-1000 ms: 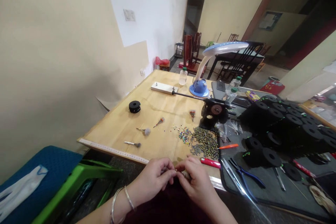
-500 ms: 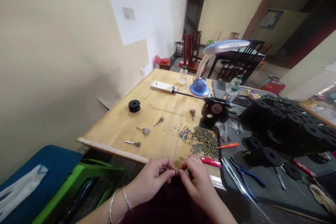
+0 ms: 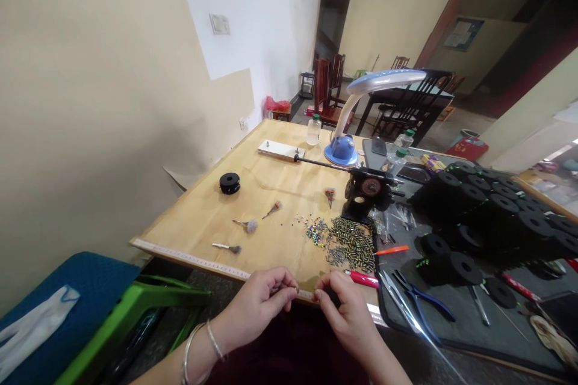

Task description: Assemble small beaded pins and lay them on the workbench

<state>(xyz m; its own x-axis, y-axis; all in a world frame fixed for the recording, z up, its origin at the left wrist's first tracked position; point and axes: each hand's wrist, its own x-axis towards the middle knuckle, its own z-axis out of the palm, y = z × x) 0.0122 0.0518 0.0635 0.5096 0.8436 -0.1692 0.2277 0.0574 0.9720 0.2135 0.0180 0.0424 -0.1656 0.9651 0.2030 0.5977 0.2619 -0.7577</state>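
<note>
At the far left a white glove [image 3: 34, 328] lies on a blue seat [image 3: 90, 277], with a green stool [image 3: 149, 304] beside it; on the wooden table [image 3: 217, 216] stand 1 black spool [image 3: 229, 183] and 3 small tufted brushes [image 3: 229, 247]. The left hand [image 3: 262, 304] hangs just off the table's near edge, thumb and forefinger pinched shut on a tiny piece [image 3: 297, 290], too small to tell what it is. The right hand [image 3: 345, 313] is just beside it, fingertips [image 3: 318, 296] closed the same way, seemingly on the other end of that piece. It looks very light, thin and easy to drop or lose, so a firm pinch at the very tips suits it better than a full grasp. Farther right lie a heap of beads [image 3: 352, 243], a red tool [image 3: 363, 279] and a black winder [image 3: 368, 189]; beyond them sit blue-handled pliers [image 3: 424, 302] and many black reels [image 3: 492, 210] on a dark mat [image 3: 451, 337].
</note>
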